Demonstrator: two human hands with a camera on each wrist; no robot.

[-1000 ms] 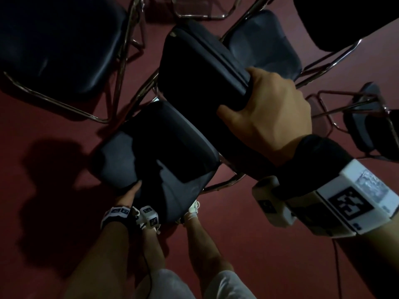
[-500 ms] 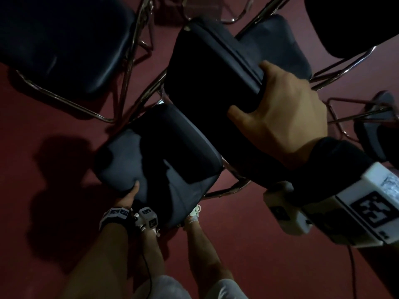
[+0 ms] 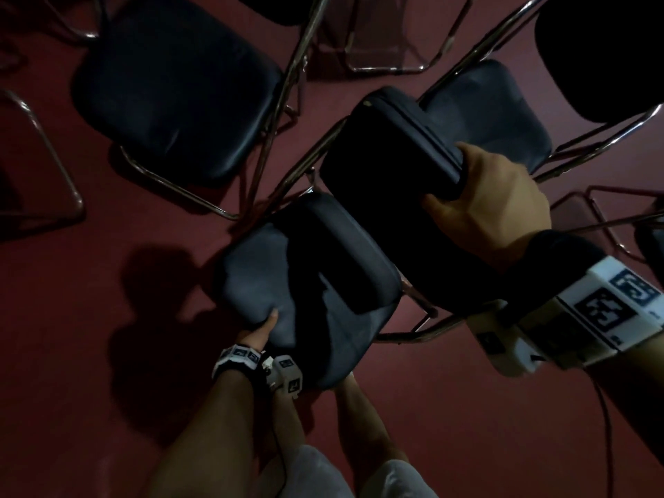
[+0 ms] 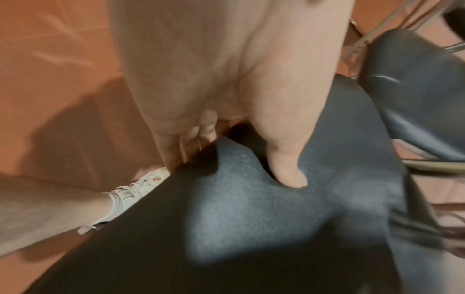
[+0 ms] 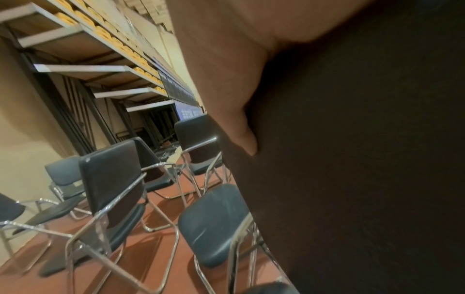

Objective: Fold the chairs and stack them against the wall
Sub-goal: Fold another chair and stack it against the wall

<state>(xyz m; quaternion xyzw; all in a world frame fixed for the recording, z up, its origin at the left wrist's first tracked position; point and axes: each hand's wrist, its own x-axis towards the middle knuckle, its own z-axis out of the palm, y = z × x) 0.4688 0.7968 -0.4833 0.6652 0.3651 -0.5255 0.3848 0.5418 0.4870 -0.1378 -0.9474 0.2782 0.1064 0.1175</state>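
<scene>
A black padded folding chair stands right in front of me. Its seat (image 3: 305,267) tilts toward me and its backrest (image 3: 388,152) rises above it. My left hand (image 3: 264,327) grips the seat's front edge, thumb (image 4: 286,171) pressed into the top of the cushion (image 4: 251,208) and fingers (image 4: 171,151) curled under the rim. My right hand (image 3: 492,206) grips the top edge of the backrest, thumb (image 5: 241,135) on its near face (image 5: 352,159) and fingers wrapped over the far side. The chrome frame (image 3: 413,328) shows below the seat.
Several more unfolded black chairs with chrome legs crowd around: one at upper left (image 3: 172,88), one behind the backrest (image 3: 488,113), others at right (image 3: 650,242). In the right wrist view more chairs (image 5: 108,179) stand before a beige wall and shelves (image 5: 75,33). My legs and a white shoe (image 4: 135,189) are under the seat on red floor (image 3: 72,318).
The chair has shifted slightly in view, the backrest and right hand drifting right and up. Both hands keep the same hold on seat and backrest.
</scene>
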